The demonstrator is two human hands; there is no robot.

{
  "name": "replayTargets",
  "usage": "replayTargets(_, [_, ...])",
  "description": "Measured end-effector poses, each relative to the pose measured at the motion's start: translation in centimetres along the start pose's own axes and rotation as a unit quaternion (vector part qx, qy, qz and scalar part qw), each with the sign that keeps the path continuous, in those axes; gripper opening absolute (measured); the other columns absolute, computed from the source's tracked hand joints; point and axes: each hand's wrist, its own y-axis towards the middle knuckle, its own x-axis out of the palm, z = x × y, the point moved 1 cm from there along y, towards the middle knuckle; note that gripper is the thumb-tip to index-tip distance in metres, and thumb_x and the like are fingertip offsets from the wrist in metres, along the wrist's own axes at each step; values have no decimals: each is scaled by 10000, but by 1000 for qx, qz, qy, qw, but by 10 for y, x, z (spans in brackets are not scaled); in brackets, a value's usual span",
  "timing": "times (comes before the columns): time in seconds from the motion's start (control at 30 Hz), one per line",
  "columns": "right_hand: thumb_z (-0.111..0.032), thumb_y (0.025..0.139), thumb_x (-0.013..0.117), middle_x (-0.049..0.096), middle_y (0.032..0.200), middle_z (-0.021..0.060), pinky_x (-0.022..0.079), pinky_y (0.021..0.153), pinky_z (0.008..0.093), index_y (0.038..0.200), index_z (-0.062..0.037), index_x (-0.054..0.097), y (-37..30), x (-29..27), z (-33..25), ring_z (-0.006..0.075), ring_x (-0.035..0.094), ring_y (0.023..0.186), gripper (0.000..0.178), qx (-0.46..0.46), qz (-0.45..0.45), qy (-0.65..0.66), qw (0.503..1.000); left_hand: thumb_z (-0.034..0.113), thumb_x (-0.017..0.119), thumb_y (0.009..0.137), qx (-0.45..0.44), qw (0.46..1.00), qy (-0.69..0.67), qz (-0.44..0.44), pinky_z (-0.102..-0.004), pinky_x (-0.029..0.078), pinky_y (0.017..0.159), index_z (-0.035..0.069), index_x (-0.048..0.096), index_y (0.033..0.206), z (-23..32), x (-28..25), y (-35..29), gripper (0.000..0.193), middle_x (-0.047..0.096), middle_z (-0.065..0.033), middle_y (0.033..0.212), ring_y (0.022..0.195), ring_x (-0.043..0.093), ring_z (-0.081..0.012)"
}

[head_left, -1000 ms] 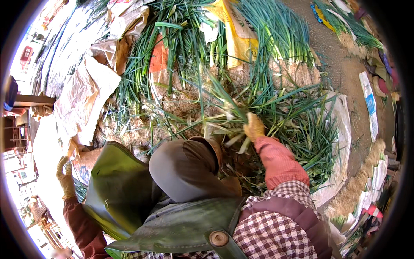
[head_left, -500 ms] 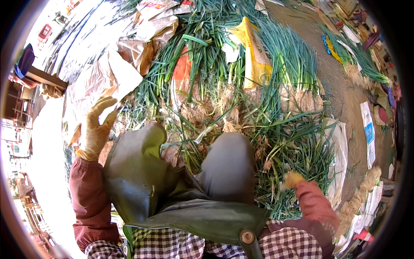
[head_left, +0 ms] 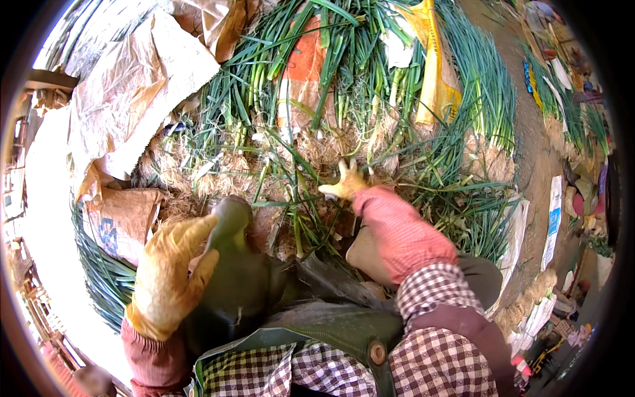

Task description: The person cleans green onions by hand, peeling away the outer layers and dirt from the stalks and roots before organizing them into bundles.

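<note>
My left hand [head_left: 173,272], in a yellowish work glove, is raised beside my left knee. Its fingers are stretched out with the thumb apart, and nothing is in it. My right hand [head_left: 346,182], gloved too, reaches forward over the middle with fingers spread and holds nothing. Just beyond it lie the pale, stringy roots [head_left: 383,135] of green onions [head_left: 360,79], whose leaves point away from me. Loose onion leaves [head_left: 301,215] are scattered before my knees.
An orange and white sack [head_left: 304,79] and a yellow sack [head_left: 433,73] lie among the onions. At left a large pale woven sheet [head_left: 132,86] covers part of the pile. More onions [head_left: 489,86] stand bunched at right, beside bare ground [head_left: 539,159].
My right hand has swung from the lower right to the middle, near the roots. My left hand has come down and inward, nearer my knee. The view has shifted too.
</note>
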Motion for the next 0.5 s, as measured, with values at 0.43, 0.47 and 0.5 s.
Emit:
replayTargets(0.43, [-123,751,547,498,1111,84,466,772,373,1056,-129,516,-8,100,-50,292,484,1022,306,-223,83,-186,953,65,610,665,43,998,-29,-24,-384,419,790,20,507,1113,0,-16,-7,462,552,-168,1021,911,533,-338])
replayTargets(0.47, [-101,756,528,496,1137,89,467,784,370,1051,-127,525,-11,97,-38,298,492,1038,296,-245,44,-210,945,63,609,668,45,998,-36,-19,-380,419,790,21,510,1109,4,-17,-8,454,552,-169,1021,910,533,-336])
replayTargets(0.5, [-86,716,542,512,1094,113,466,778,381,1030,-129,532,-13,91,-24,306,514,1001,317,-275,36,-242,930,68,607,691,53,998,-22,-18,-375,424,787,21,512,1107,6,-19,-10,429,558,-177,1011,911,538,-334])
